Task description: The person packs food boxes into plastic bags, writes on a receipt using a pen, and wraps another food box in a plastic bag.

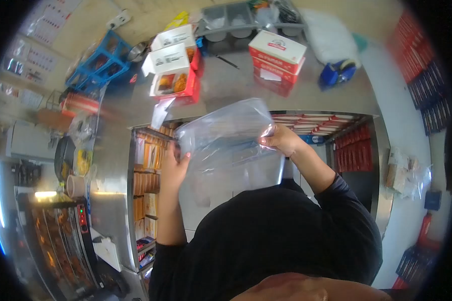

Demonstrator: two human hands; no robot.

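A large clear plastic bag (231, 145) is stretched between my two hands, in front of my body and near the counter's front edge. My left hand (175, 165) grips its left side, thumb on the near face and the other fingers partly hidden. On the right, my right hand (280, 140) pinches the bag's upper side edge. Beyond it on the counter stand open red and white food boxes (175, 85) with fried pieces inside. Two closed boxes (277, 50) are stacked to the right, a white slip on the lower one's front.
A steel counter (221, 80) spans the far side, with shelves of packs beneath. At its back sit grey bins (231, 20); a blue tape dispenser (337, 72) is at the right. A blue crate (103, 60) and a glass-fronted warmer (60, 246) stand left.
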